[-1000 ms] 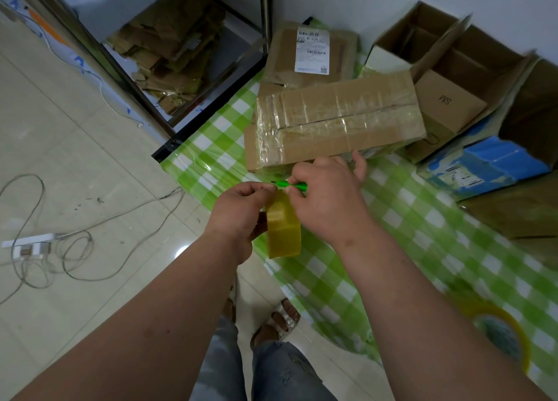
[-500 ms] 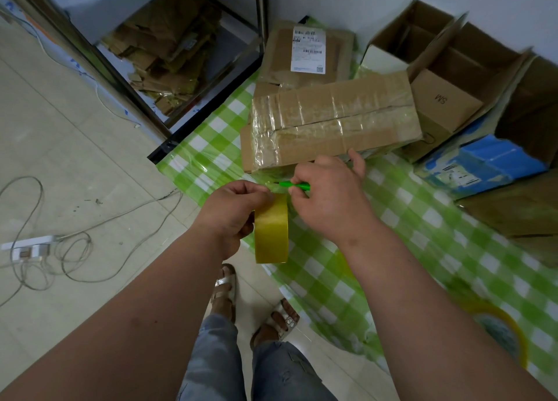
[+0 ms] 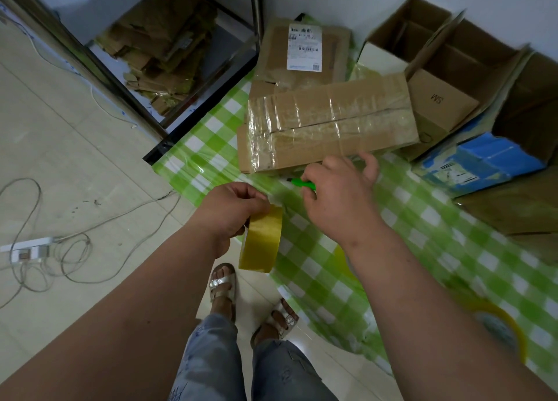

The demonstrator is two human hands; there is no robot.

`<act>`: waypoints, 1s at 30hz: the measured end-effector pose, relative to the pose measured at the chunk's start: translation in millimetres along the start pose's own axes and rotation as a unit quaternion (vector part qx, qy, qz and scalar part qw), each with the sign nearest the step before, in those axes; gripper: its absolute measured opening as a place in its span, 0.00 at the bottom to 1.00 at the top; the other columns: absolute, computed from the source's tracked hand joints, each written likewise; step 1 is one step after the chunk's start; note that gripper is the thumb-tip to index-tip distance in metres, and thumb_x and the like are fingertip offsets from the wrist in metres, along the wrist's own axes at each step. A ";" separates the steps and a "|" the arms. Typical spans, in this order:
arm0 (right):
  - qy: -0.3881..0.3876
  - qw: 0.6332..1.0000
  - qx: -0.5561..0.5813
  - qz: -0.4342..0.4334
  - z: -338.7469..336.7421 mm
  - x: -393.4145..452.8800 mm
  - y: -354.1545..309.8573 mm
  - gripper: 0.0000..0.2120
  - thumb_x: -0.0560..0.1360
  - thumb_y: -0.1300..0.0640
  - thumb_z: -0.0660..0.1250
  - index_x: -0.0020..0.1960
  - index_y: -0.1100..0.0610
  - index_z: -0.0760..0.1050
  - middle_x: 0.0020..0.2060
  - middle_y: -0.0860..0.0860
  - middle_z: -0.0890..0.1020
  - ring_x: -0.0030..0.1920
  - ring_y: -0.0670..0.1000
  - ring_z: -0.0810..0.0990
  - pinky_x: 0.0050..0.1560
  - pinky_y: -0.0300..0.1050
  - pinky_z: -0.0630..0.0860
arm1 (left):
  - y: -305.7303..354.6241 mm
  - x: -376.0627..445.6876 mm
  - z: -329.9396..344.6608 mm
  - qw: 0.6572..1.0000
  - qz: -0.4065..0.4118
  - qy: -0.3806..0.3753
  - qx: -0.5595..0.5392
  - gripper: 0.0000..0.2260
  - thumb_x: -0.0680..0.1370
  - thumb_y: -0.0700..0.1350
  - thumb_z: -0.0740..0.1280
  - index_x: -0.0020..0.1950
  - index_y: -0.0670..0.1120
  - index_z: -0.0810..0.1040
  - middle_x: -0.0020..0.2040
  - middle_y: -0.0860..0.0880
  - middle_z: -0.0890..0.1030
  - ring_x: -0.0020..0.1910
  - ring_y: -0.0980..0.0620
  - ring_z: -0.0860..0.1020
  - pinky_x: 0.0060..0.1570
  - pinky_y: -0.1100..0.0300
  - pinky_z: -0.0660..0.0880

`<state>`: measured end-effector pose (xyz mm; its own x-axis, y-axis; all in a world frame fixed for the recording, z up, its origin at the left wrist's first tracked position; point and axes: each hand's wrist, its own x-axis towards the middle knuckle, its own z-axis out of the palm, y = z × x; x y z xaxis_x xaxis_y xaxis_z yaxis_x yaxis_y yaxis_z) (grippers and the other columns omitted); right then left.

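Tape roll (image 3: 262, 240), yellowish and standing on edge, hangs at the near edge of the table (image 3: 422, 249), partly over the floor. The left hand (image 3: 232, 213) holds it from the left, fingers curled over the top of the rim and thumb tucked behind. The right hand (image 3: 341, 195) is just beside it, above the green checked cloth, with its fingers closed round a green cutter (image 3: 303, 184) whose dark tip points left towards the left hand. Its little finger is lifted and nearly reaches the taped cardboard box (image 3: 332, 123). Between the top of the roll and the cutter there is a pale, blurred patch that may be a loose end of tape; I cannot tell for sure.

The taped cardboard box lies flat near the table's far left corner, wrapped in clear tape. Behind it, against the wall, lies a flat carton with a white shipping label (image 3: 303, 46). Open brown cartons (image 3: 437, 47) fill the far right of the table, with a blue package (image 3: 495, 159) in front of them. A second roll of tape (image 3: 498, 334) lies flat near the right end of the near edge. On the floor to the left are a white power strip (image 3: 28, 247) and looped cables (image 3: 72, 249). Two sandalled feet (image 3: 223, 286) stand by the table.
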<state>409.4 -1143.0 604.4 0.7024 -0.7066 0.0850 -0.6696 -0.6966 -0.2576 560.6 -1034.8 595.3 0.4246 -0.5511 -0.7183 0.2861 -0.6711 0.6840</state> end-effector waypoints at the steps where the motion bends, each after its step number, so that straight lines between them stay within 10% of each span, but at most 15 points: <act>1: 0.010 1.000 -0.007 0.011 2.7 -1.2 0.7 0.05 0.71 0.57 0.71 0.47 0.53 0.81 0.41 0.50 0.77 0.50 0.55 0.77 0.69 0.56 0.48 | 1.3 0.7 -0.1 1.000 0.005 0.004 0.015 0.02 0.74 0.38 0.73 0.43 0.43 0.82 0.33 0.47 0.77 0.26 0.54 0.70 0.27 0.64 0.63; 12: -0.106 0.985 -0.077 0.110 28.3 -23.1 11.7 0.17 0.73 0.49 0.66 0.61 0.47 0.76 0.58 0.50 0.78 0.60 0.55 0.73 0.62 0.53 0.51 | 6.2 0.5 -1.7 0.999 0.010 0.013 0.039 0.07 0.75 0.40 0.72 0.49 0.38 0.82 0.31 0.50 0.75 0.23 0.58 0.67 0.26 0.64 0.63; 17: 0.139 0.988 0.061 0.027 6.2 -12.8 -4.1 0.09 0.70 0.53 0.66 0.46 0.58 0.79 0.44 0.54 0.77 0.46 0.58 0.74 0.46 0.51 0.69 | 7.0 -0.9 -2.1 0.999 0.007 0.015 0.038 0.09 0.75 0.40 0.72 0.50 0.36 0.81 0.31 0.49 0.75 0.22 0.58 0.67 0.23 0.64 0.63; 22: 0.011 0.999 0.032 -0.008 2.2 10.4 -8.9 0.27 0.79 0.43 0.60 0.75 0.48 0.65 0.77 0.51 0.61 0.77 0.58 0.54 0.75 0.61 0.51 | 9.4 -5.0 -4.5 0.999 -0.002 0.002 0.041 0.07 0.75 0.41 0.73 0.48 0.37 0.81 0.35 0.46 0.76 0.25 0.56 0.67 0.24 0.64 0.62; 30: 0.011 1.000 0.018 -0.002 12.0 19.7 -5.6 0.30 0.77 0.35 0.58 0.76 0.45 0.62 0.78 0.49 0.58 0.79 0.56 0.50 0.75 0.62 0.44 | 11.1 -9.9 -28.8 0.998 -0.042 -0.036 0.034 0.02 0.74 0.40 0.74 0.44 0.42 0.82 0.39 0.45 0.80 0.37 0.49 0.72 0.34 0.58 0.65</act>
<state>429.9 -1151.5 596.1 0.6998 -0.7064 0.1065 -0.6574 -0.6951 -0.2911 584.2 -1022.5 613.7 0.3383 -0.5240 -0.7817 0.2572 -0.7475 0.6124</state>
